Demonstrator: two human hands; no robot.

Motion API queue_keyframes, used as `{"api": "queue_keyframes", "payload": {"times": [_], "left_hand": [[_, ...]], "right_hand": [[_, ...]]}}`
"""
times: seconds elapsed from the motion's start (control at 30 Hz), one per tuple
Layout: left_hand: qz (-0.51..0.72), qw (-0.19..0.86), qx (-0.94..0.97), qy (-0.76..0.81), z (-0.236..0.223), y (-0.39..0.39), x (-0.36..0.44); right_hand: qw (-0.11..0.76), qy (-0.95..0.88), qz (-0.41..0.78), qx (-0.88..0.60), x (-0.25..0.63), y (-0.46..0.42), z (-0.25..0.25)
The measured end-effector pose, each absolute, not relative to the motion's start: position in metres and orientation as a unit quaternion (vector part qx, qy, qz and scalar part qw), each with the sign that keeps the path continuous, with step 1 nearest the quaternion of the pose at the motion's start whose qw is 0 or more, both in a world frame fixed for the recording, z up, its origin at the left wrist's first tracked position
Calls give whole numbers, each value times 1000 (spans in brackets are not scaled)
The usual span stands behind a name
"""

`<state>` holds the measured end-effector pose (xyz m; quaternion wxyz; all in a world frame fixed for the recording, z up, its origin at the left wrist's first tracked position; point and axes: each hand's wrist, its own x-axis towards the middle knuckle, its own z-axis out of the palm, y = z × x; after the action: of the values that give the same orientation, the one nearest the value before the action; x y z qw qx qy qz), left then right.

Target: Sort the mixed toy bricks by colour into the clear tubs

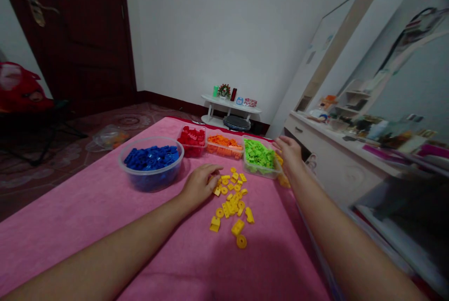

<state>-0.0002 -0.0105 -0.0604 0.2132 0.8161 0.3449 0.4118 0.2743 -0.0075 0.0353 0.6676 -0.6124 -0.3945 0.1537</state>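
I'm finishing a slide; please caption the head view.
Left hand at loose yellow pieces, right hand beside green pieces; blue pieces, red pieces and orange pieces in containers, on pink cloth.

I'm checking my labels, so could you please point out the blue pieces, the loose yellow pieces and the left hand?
Blue pieces (151,157), head view: middle of the heap's top.
Loose yellow pieces (232,206), head view: clustered pieces near the middle.
Left hand (199,182), head view: back of the hand.

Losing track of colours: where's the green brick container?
In the head view, the green brick container sits right of centre, between the orange bricks and the right hand.
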Motion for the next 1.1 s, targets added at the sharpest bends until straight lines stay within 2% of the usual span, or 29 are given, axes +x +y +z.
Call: {"api": "queue_keyframes", "payload": {"times": [0.07, 0.13, 0.23, 0.33, 0.43, 0.57, 0.73, 0.9, 1.0, 1.1], "left_hand": [[399, 211, 825, 341, -59, -10, -1], [380, 208, 840, 328, -58, -12, -1], [353, 190, 867, 297, -57, -16, -1], [327, 142, 898, 257, -55, -18, -4], [307, 104, 918, 230, -52, -16, -10], [292, 105, 927, 208, -50, -8, -17], [290, 131, 923, 217, -54, -2, -15], [309, 120, 908, 255, -52, -4, -13], [334, 151, 888, 277, -49, -6, -12], [362, 230, 856, 289, -48, -8, -9]], "right_hand": [[609, -476, 194, -604, 244, -14, 21], [486, -594, 204, -607, 216, -23, 3], [314, -697, 111, -635, 189, -34, -23], [224, -718, 56, -656, 184, -41, -37], [227, -705, 68, -668, 194, -44, -32], [235, -697, 80, -673, 212, -53, -9], [83, -735, 112, -663, 214, -65, 4], [30, -745, 122, -655, 209, -69, -4], [23, -742, 105, -661, 209, -70, -8], [52, -742, 121, -657, 212, -69, -5]]}}
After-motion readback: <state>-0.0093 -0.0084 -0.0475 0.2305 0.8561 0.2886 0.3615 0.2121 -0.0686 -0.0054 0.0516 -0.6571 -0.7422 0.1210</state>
